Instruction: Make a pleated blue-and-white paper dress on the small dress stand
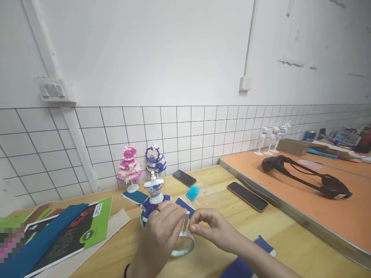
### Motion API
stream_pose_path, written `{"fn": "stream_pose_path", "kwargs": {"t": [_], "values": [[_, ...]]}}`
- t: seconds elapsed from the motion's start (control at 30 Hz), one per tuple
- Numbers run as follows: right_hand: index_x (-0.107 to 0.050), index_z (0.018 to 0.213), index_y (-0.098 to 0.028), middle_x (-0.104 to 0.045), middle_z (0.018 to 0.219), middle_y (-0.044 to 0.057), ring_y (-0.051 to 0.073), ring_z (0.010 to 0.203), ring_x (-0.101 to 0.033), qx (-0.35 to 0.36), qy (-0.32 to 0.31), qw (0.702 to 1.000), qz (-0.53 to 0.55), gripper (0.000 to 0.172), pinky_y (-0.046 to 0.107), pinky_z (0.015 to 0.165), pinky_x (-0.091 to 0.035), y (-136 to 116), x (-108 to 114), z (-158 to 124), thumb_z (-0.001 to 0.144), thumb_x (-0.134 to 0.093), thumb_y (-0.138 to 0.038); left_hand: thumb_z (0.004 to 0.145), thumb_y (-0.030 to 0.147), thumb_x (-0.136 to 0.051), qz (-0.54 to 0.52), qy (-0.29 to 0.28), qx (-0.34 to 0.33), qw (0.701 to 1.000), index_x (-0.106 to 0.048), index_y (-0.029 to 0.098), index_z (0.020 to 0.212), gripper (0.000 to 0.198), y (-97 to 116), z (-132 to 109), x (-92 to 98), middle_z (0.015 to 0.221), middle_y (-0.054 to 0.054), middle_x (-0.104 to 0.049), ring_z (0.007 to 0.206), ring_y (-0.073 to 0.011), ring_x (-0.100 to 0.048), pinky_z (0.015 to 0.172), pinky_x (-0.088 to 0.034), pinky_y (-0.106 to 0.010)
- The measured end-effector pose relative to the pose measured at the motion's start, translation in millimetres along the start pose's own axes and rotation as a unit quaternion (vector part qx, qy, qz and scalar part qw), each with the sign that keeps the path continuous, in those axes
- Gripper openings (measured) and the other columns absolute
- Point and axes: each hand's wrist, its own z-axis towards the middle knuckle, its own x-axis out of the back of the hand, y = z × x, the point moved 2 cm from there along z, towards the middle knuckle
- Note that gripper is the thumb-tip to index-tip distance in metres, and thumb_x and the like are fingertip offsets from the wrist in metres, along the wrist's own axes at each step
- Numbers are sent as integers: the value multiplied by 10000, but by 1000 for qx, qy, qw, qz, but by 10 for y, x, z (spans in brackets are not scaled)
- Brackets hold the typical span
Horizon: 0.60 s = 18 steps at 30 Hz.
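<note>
A roll of white tape (189,244) is low in the middle of the view, with a short strip of tape (186,223) rising from it between my hands. My left hand (162,227) is closed, its fingertips on the strip; the back of the hand hides part of the roll. Just right of the strip, my right hand (213,227) pinches thumb and forefinger together; what lies between them is too small to tell. Behind my left hand stands a small white dress form (154,186) wearing a blue paper skirt (145,216), partly covered by the hand.
Two dress forms in a pink paper dress (129,166) and a blue-and-cream one (155,159) stand by the wall. Two phones (184,178) (247,196), turquoise paper pieces (193,192) and dark blue paper (239,267) lie around. Paper packs (101,220) are left; a black strapped device (307,175) is right.
</note>
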Motion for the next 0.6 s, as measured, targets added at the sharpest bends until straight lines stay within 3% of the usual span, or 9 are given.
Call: {"fn": "stream_pose_path", "kwargs": {"t": [0.2, 0.37, 0.6], "values": [[-559, 774, -183, -571, 799, 16, 184, 798, -514, 60, 99, 990, -76, 241, 317, 766, -412, -92, -117, -4, 675, -703, -350, 818, 8, -493, -34, -2, 27, 999, -596, 174, 873, 203, -1, 14, 74, 728, -28, -634, 707, -157, -578, 648, -471, -295], [-541, 697, -185, -599, 697, 14, 174, 701, -564, 52, 156, 980, -108, 138, 298, 695, -436, -49, -228, 18, 762, -598, -292, 806, -4, -496, -75, 0, 27, 997, -591, 175, 839, 205, 61, 65, 127, 708, -21, -635, 673, -147, -577, 631, -463, -288], [-575, 764, -191, -613, 635, -5, 157, 614, -584, 60, 220, 972, -59, 109, 254, 592, -457, -47, -17, -1, 757, -616, -292, 771, -10, -528, -93, -25, -28, 995, -614, 169, 806, 201, 173, 124, 180, 726, -32, -644, 667, -137, -581, 587, -454, -244]]}}
